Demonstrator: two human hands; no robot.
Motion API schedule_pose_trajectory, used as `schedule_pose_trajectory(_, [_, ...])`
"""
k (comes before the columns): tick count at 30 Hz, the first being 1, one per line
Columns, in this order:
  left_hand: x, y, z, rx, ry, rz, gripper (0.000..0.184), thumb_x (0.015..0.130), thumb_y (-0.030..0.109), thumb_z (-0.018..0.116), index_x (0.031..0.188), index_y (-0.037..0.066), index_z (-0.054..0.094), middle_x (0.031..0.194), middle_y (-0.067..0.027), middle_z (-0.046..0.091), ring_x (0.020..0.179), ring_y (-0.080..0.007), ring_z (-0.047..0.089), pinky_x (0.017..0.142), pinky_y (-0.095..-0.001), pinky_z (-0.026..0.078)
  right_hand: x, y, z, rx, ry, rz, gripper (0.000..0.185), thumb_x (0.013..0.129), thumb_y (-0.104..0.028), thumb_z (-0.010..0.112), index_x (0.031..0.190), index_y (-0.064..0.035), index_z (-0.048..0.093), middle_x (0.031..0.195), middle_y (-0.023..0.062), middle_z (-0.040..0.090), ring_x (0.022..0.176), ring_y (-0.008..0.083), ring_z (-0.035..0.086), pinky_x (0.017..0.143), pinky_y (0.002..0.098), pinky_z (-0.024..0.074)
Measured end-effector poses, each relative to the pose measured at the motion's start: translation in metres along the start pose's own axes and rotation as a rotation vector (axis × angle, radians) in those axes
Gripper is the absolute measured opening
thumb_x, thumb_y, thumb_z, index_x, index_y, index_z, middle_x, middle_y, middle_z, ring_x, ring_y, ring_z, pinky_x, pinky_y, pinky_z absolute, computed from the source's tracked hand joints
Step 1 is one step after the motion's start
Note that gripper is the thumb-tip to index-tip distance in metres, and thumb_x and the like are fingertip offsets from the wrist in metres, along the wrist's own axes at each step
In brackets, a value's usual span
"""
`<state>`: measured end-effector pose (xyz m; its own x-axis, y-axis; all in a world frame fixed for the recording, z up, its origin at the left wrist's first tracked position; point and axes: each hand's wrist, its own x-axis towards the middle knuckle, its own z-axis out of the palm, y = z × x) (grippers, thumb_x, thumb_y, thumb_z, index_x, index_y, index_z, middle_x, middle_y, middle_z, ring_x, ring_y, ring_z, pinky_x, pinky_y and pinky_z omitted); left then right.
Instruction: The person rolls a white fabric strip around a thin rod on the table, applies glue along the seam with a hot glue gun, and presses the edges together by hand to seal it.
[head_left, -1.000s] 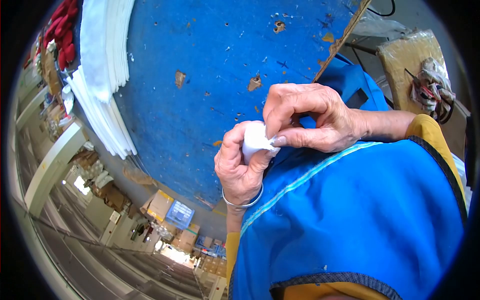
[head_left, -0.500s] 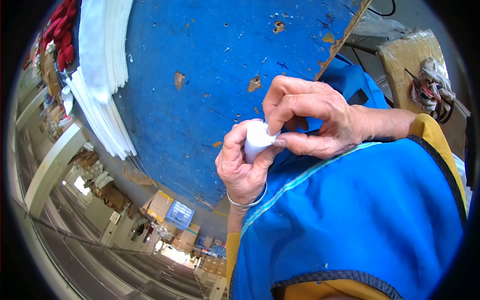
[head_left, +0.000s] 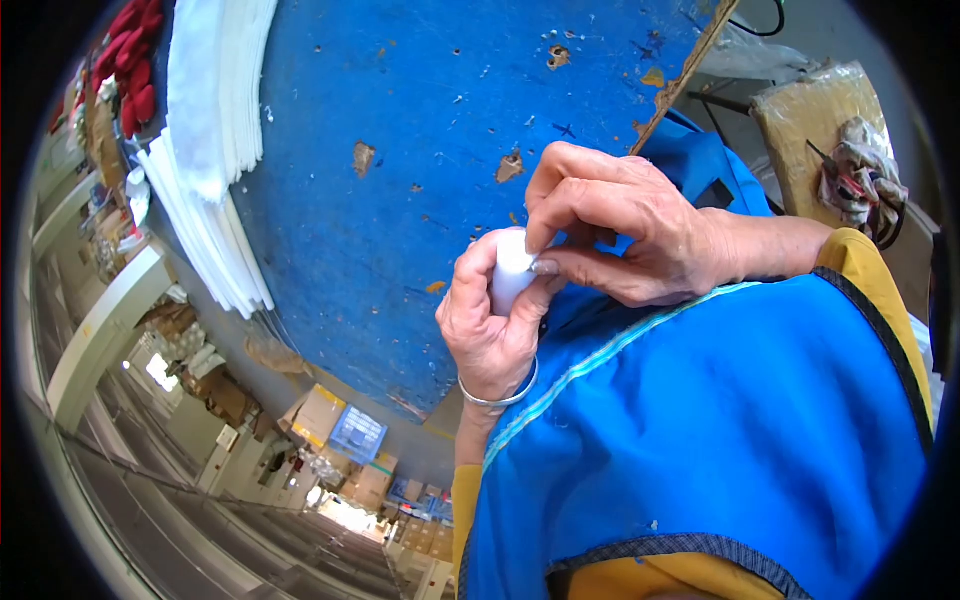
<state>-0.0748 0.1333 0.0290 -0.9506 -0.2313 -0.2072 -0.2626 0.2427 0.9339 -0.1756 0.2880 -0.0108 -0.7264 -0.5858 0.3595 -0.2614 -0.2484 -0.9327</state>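
A small white piece of cloth [head_left: 511,281], bunched into a short smooth tube, sits in my left hand [head_left: 482,330], whose fingers and thumb are wrapped round it. My right hand [head_left: 630,230] pinches at its upper right end, thumb and index finger against the rim. The other right fingers are curled, and the inside of the cloth is hidden. Both hands are over the near edge of a worn blue table [head_left: 400,120], just in front of the blue apron [head_left: 690,430]. A metal bangle [head_left: 500,400] circles the left wrist.
Stacks of long flat white cloth pieces [head_left: 215,110] lie along the table's left side. Red items [head_left: 130,70] are piled beyond them. At right stands a plastic-wrapped board [head_left: 825,110] with a crumpled rag [head_left: 862,170]. Boxes and a blue crate [head_left: 358,432] sit below.
The ragged end of the white cloth now looks smoother and more rounded. My right fingers have shifted slightly left and up along its rim; my left hand keeps its hold.
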Motion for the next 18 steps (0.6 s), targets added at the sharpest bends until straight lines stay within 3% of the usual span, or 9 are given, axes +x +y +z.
schedule_pose_trajectory(4, [0.005, -0.002, 0.0, -0.026, -0.035, -0.015, 0.059, 0.072, 0.017, 0.082, 0.122, 0.002, 0.054, 0.102, -0.0118, 0.065, 0.087, -0.0175, 0.063, 0.075, -0.0278, 0.05, 0.002, -0.002, 0.001, -0.025, -0.023, 0.014, 0.021, 0.075, 0.002, 0.069, 0.091, -0.0049, 0.056, 0.089, 0.0112, 0.054, 0.07, 0.0216, 0.055, 0.054, 0.0306, 0.0435])
schedule_pose_trajectory(7, [-0.001, -0.003, -0.01, -0.052, -0.06, 0.009, 0.079, 0.067, 0.025, 0.084, 0.132, 0.002, 0.045, 0.111, -0.0146, 0.061, 0.095, -0.0215, 0.062, 0.08, -0.0313, 0.05, 0.009, -0.006, -0.001, -0.072, -0.025, -0.017, 0.017, 0.077, 0.0, 0.066, 0.088, -0.0043, 0.053, 0.087, 0.0109, 0.053, 0.072, 0.0262, 0.057, 0.057, 0.0344, 0.0464])
schedule_pose_trajectory(10, [-0.029, -0.004, -0.034, 0.217, -0.106, 0.007, 0.092, 0.062, 0.029, 0.088, 0.135, 0.001, 0.04, 0.123, -0.0135, 0.054, 0.106, -0.022, 0.055, 0.093, -0.0342, 0.043, 0.016, -0.007, -0.008, -0.128, -0.048, 0.047, 0.014, 0.079, -0.001, 0.064, 0.087, -0.0018, 0.053, 0.082, 0.0125, 0.055, 0.072, 0.0301, 0.059, 0.06, 0.0365, 0.0484])
schedule_pose_trajectory(14, [-0.06, -0.017, -0.04, 0.482, 0.03, -0.079, 0.081, 0.061, 0.022, 0.087, 0.13, 0.004, 0.048, 0.11, -0.0092, 0.058, 0.092, -0.0194, 0.055, 0.081, -0.0319, 0.045, 0.022, -0.004, -0.006, -0.194, -0.009, 0.19, 0.011, 0.08, -0.003, 0.064, 0.085, 0.001, 0.056, 0.077, 0.0155, 0.06, 0.069, 0.03, 0.062, 0.061, 0.0375, 0.0496])
schedule_pose_trajectory(15, [-0.064, -0.021, -0.041, 0.568, 0.047, -0.001, 0.075, 0.063, 0.022, 0.086, 0.127, 0.005, 0.05, 0.102, -0.0081, 0.057, 0.086, -0.02, 0.053, 0.076, -0.0323, 0.045, 0.025, -0.005, -0.005, -0.214, -0.001, 0.231, 0.011, 0.08, -0.004, 0.064, 0.085, 0.0016, 0.057, 0.076, 0.0162, 0.061, 0.069, 0.0296, 0.062, 0.061, 0.0377, 0.0499])
schedule_pose_trajectory(18, [-0.078, -0.034, -0.038, 0.643, 0.122, 0.055, 0.07, 0.069, 0.025, 0.082, 0.126, 0.003, 0.049, 0.101, -0.0114, 0.057, 0.086, -0.0254, 0.052, 0.073, -0.036, 0.046, 0.032, -0.005, -0.003, -0.265, 0.015, 0.336, 0.011, 0.08, -0.006, 0.064, 0.084, 0.0031, 0.059, 0.075, 0.0175, 0.063, 0.068, 0.0281, 0.064, 0.061, 0.0375, 0.0507])
